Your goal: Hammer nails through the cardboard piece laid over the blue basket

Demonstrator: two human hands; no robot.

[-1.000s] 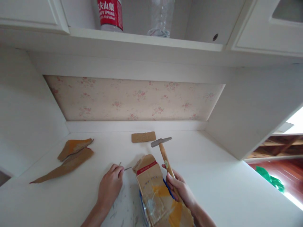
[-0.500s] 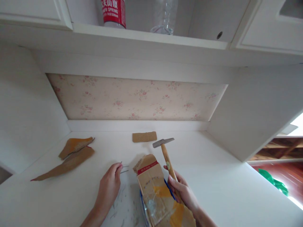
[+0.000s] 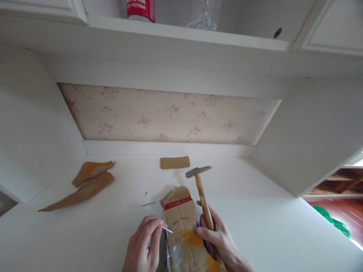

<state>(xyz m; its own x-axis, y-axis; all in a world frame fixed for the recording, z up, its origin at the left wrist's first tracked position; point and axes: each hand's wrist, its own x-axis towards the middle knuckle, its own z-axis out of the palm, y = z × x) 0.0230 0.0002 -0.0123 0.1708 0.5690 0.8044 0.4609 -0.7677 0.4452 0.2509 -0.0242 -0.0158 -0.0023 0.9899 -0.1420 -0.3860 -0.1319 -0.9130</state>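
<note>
My left hand (image 3: 145, 241) pinches a thin metal nail (image 3: 168, 229) between thumb and fingers, over the left side of a taped cardboard piece (image 3: 178, 217). A curved row of small dark marks or nail heads, too small to tell which, runs across the cardboard. Blue edges show along both its sides; what lies beneath is mostly hidden. My right hand (image 3: 217, 234) wraps round the wooden handle of a hammer (image 3: 203, 194), its metal head pointing away from me, and sits against the cardboard's right edge. Another nail (image 3: 149, 204) and a tiny dark bit (image 3: 146, 193) lie on the white surface.
Torn cardboard scraps (image 3: 90, 181) lie at the left, and a small cardboard strip (image 3: 175, 162) near the back. White side panels flank the tabletop (image 3: 263, 211). Overhead, a shelf (image 3: 181, 34) holds a red-labelled bottle (image 3: 141, 9) and a clear bottle (image 3: 204, 15).
My left hand has moved right and nearer to me, from beside the loose nails to over the cardboard, with a nail in its pinch. My right hand still grips the hammer. The view has shifted slightly.
</note>
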